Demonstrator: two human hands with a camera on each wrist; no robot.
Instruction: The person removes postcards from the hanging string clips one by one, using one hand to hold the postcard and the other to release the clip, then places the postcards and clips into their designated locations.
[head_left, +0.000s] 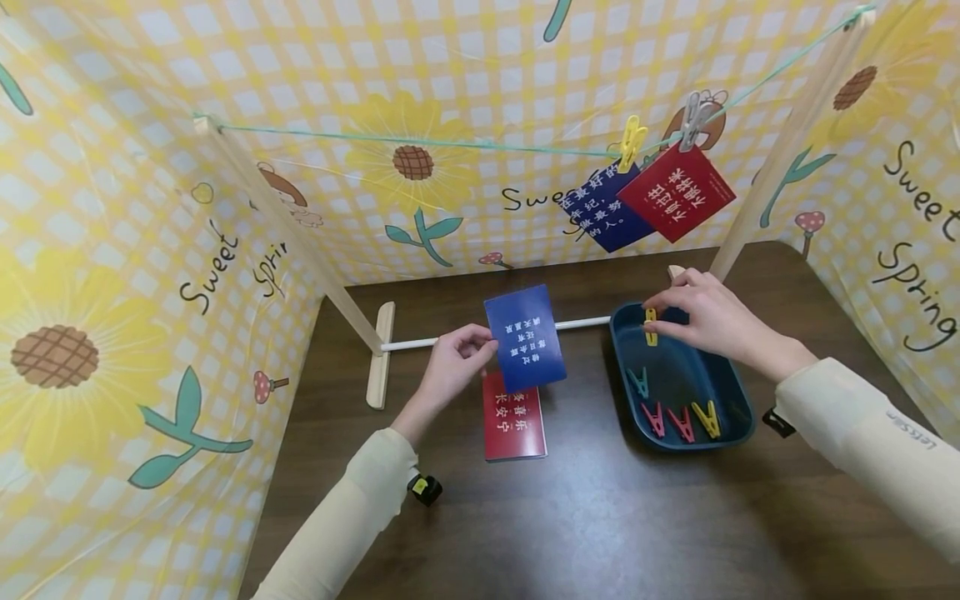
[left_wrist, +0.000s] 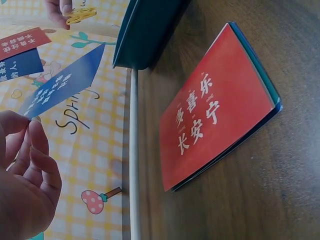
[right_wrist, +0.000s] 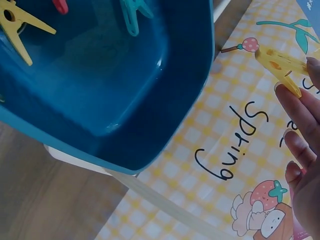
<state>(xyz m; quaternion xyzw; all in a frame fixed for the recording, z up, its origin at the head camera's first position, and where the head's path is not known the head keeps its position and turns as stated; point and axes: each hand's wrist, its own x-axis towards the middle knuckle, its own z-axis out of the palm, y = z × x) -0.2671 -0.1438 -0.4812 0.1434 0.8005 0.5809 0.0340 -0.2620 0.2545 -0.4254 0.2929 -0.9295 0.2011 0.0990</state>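
My left hand pinches a blue card with white characters by its left edge, held up over the table. Below it lies a stack of cards with a red one on top. Above the bin, my right hand pinches a yellow clothespin between thumb and fingers. In the dark blue bin lie several clothespins, among them a green one and a yellow one. A blue card and a red card hang from the string by a yellow clothespin and a grey clothespin.
A light green string runs between two wooden posts, sagging toward the right where the cards hang. A white rod joins the stand's feet along the table. Behind stands a yellow checked cloth with sunflowers.
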